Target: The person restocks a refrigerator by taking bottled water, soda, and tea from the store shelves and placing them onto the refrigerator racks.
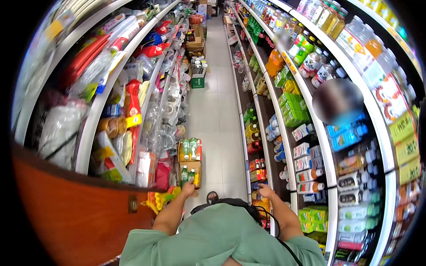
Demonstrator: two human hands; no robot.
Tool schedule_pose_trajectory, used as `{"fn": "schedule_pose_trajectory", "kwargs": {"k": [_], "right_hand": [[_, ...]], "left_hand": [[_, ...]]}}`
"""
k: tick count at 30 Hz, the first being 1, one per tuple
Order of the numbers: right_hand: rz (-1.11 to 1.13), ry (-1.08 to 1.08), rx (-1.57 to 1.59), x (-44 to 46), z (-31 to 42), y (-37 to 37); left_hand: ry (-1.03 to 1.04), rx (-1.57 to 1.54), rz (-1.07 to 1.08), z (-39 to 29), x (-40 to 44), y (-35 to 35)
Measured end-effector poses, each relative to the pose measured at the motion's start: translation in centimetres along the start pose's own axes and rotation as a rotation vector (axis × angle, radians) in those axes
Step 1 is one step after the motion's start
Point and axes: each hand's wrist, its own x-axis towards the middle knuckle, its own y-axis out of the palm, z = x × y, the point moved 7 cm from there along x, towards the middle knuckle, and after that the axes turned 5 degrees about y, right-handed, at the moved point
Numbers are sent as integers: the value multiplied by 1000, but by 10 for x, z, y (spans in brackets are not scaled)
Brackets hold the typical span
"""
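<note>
Low on the left, my left hand (189, 189) hangs over the aisle with its fingers loosely apart and nothing visible in it. Just past it, a cardboard box (198, 167) holds green and yellow bottles (184, 174). A yellow plastic toy-like item (157, 200) is beside my left forearm. On the other side, my right hand (266, 191) is close to the lower drink shelf, its fingers partly extended and seemingly empty. Small orange and red packs (256, 175) sit on that shelf, just beyond the hand. Whether the fingers touch the shelf is unclear.
A tiled aisle (215, 111) runs ahead between two shelf rows. Bagged goods (62, 128) fill the left shelves; bottles and cartons (301, 150) line the right. A green box (198, 81) stands farther along the left side. A brown wooden panel (80, 208) is at near left.
</note>
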Motion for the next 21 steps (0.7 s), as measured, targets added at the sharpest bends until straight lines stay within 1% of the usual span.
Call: {"fn": "schedule_pose_trajectory", "kwargs": {"k": [1, 2, 3, 4, 5, 6, 7, 8, 9, 10, 11, 12, 13, 15, 16, 18, 19, 21], "right_hand": [[63, 90, 123, 19, 3, -6], [14, 22, -40, 36, 16, -18], [28, 52, 5, 27, 49, -35], [7, -52, -40, 58, 51, -41], [-15, -160, -84, 89, 58, -47], [-11, -164, -86, 109, 70, -57], [-14, -208, -169, 130, 84, -67], [-16, -254, -253, 151, 98, -77], [-7, -262, -258, 172, 114, -88], [89, -200, -194, 194, 130, -96], [183, -138, -131, 212, 141, -104], [231, -113, -42, 247, 145, -107], [268, -107, -22, 258, 163, -120], [342, -131, -77, 290, 195, -138], [349, -136, -77, 307, 208, -145], [304, -130, -50, 341, 234, -161], [317, -120, -53, 345, 250, -168], [342, -22, 85, 355, 281, -187]], "left_hand": [[15, -36, -11, -20, 24, -1], [12, -131, -46, -35, 45, -3], [8, -226, -82, -58, 59, -5], [7, -227, -86, -65, 77, -8], [28, -320, -12, -76, 96, -9], [50, -413, 62, -85, 113, -9], [49, -416, 54, -84, 126, -12], [-2, -437, 14, -76, 132, -14], [-54, -457, -26, -66, 139, -15], [-56, -460, -40, -69, 140, -18], [-158, -402, -110, -74, 127, -26], [-234, -352, -128, -62, 122, -28], [-308, -333, -138, -38, 117, -28], [-460, -346, -139, 2, 105, -26], [-524, -380, -150, 8, 99, -25], [-608, -477, -197, 1, 97, -23], [-625, -525, -223, -7, 103, -22], [-613, -611, -268, -24, 127, -25]]}}
